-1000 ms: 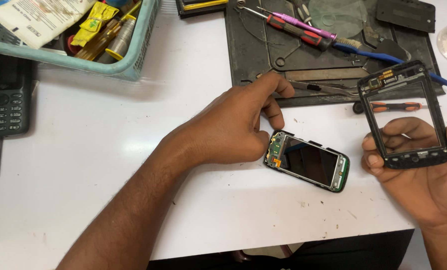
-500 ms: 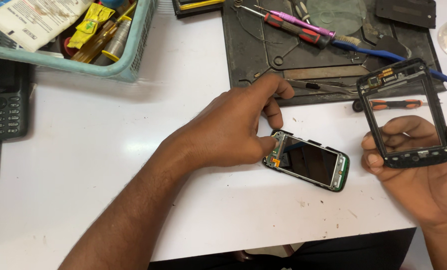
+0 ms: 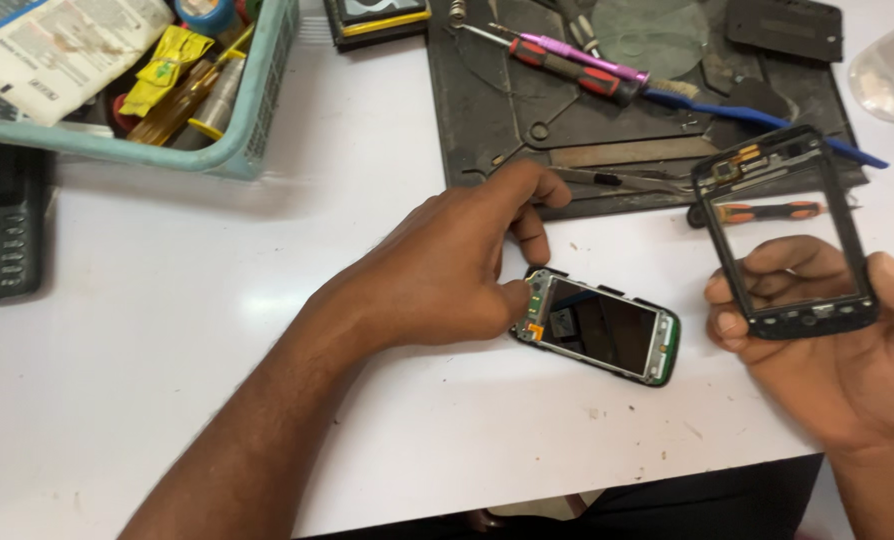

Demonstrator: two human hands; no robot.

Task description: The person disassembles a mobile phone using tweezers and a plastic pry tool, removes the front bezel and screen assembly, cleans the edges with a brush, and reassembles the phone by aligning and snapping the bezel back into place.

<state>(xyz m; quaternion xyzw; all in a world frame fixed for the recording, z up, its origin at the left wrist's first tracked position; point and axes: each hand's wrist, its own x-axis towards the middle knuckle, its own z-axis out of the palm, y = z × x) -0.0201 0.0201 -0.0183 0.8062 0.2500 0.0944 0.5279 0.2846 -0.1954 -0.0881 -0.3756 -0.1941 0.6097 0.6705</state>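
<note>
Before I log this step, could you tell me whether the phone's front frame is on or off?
Off: the right hand holds the frame apart from the phone.

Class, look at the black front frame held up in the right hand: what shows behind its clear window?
Through the black front frame, the right hand fingers and an orange-handled screwdriver show. Its tip is hidden.
</note>
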